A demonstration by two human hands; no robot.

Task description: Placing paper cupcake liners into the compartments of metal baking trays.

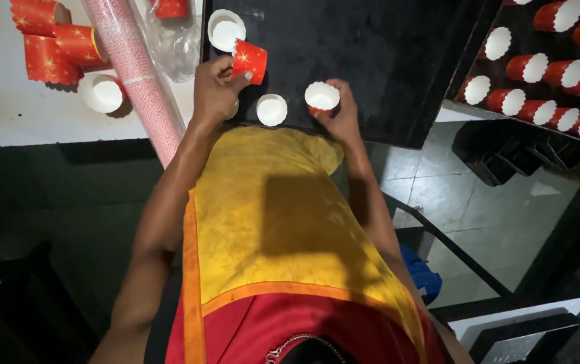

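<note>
Two bare hands work over a black baking tray seen from above. Left hand pinches a tilted red paper cup with white stars between thumb and fingers, just above the tray's near edge, while right hand closes around an upright white-lined cup standing on the tray. Another upright cup sits between the hands, and a further cup stands at the tray's far left corner.
</note>
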